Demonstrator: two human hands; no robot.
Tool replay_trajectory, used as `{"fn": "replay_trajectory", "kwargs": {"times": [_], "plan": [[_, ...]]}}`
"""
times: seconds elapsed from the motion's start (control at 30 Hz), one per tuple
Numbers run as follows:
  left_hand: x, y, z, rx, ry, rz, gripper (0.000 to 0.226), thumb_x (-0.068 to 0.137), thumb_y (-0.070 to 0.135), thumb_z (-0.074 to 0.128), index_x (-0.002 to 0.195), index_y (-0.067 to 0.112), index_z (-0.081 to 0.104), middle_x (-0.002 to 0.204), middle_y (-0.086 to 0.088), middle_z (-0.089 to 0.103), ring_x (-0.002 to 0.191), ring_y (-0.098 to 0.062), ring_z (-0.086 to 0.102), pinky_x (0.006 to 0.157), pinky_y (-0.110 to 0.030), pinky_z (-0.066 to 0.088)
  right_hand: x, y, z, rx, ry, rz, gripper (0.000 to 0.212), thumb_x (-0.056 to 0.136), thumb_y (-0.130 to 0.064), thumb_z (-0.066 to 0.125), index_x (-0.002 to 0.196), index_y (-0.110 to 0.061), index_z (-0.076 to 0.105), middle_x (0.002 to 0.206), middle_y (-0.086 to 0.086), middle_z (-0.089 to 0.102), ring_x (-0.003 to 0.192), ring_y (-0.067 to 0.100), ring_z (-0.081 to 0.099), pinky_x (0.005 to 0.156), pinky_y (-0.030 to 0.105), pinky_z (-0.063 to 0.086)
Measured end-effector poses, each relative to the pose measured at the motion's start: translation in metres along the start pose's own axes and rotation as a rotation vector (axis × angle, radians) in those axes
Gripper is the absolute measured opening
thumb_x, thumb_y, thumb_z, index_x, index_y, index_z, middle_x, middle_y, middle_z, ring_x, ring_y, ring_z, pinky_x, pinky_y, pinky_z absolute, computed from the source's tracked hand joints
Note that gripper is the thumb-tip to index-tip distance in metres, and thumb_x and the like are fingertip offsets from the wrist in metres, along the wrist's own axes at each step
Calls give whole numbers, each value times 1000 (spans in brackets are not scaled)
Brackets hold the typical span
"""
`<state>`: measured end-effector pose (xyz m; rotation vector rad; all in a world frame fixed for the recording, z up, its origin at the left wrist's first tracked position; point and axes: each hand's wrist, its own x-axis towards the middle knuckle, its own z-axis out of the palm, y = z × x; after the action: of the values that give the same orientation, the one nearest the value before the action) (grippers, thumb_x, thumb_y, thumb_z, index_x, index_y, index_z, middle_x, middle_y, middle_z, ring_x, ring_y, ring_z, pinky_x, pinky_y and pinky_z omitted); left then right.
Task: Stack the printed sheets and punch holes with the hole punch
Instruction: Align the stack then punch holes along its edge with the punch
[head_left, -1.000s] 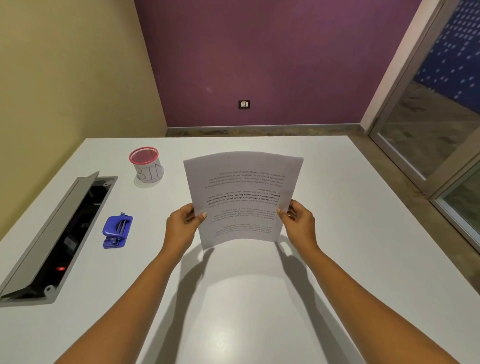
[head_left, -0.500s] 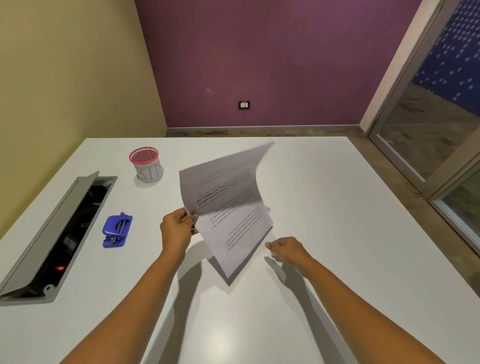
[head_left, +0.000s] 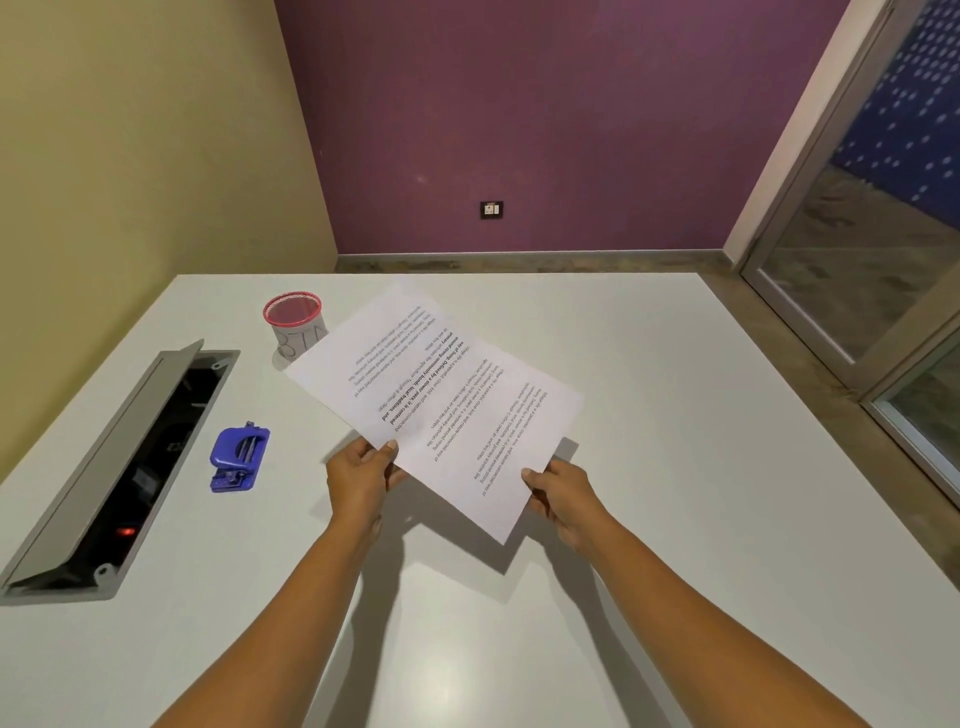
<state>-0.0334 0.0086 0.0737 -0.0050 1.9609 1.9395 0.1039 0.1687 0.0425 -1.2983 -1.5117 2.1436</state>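
Smooth white tabletop (head_left: 675, 467), set in a corner: yellow-beige wall (head_left: 156, 130) left, purple wall (head_left: 519, 130) ahead with small socket plate (head_left: 491, 209), glass door (head_left: 857, 260) right. White printed paper sheets (head_left: 431, 395) held slanted above the table. Left hand (head_left: 358, 478) pinches their near-left edge; right hand (head_left: 561, 493) grips the near-right edge. Blue plastic hole punch (head_left: 239, 457) sits left, apart, beside open grey cable hatch (head_left: 104, 467). Red mesh cup (head_left: 293, 322) beyond.

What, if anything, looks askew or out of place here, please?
The printed sheets, pinched by the left hand and right hand, tilt diagonally with text upside down to the person. The grey cable hatch at left stands open.
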Motion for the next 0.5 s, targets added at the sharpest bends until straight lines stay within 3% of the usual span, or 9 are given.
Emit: {"fn": "replay_trajectory", "kwargs": {"times": [0.1,0.2,0.27,0.37,0.43,0.5], "plan": [[1,-1,-4,-31,-12,-30,29,85,-1,58,61,12,49,41,12,50,41,-4,53,50,-15,51,0,-3,-2,-27,-8,-27,21,90,3,50,106,-8,59,103,6,65,84,16,64,56,15,54],[3,0,-10,-63,16,-44,26,84,-2,59,64,10,47,45,7,51,41,-3,53,55,-16,55,0,-7,-9,-79,2,-37,26,91,4,49,114,-3,58,106,9,64,76,12,62,46,11,48],[5,2,-14,-105,35,-70,9,83,-3,60,86,2,53,60,-4,53,48,-6,56,66,-23,58,1,-10,-16,-113,4,-46,29,91,3,48,119,-2,56,111,9,63,81,15,62,50,14,48],[14,3,-25,-145,67,-110,48,82,-3,61,125,-4,41,73,-9,53,64,-16,53,78,-32,52,2,-15,-27,-187,12,-62,30,93,1,47,122,-3,54,119,13,63,98,27,62,69,25,50],[20,6,-32,-129,96,-120,53,82,-2,62,130,-3,39,85,-12,58,68,-17,55,74,-32,51,2,-19,-33,-266,20,-78,31,94,-2,45,124,-4,53,121,17,62,108,36,60,81,35,48],[26,8,-40,-118,109,-143,44,82,-1,62,124,4,50,98,-14,63,73,-18,60,65,-27,51,3,-23,-39,-348,29,-96,34,95,-4,41,129,-6,50,122,17,61,111,37,58,93,42,48]]}}
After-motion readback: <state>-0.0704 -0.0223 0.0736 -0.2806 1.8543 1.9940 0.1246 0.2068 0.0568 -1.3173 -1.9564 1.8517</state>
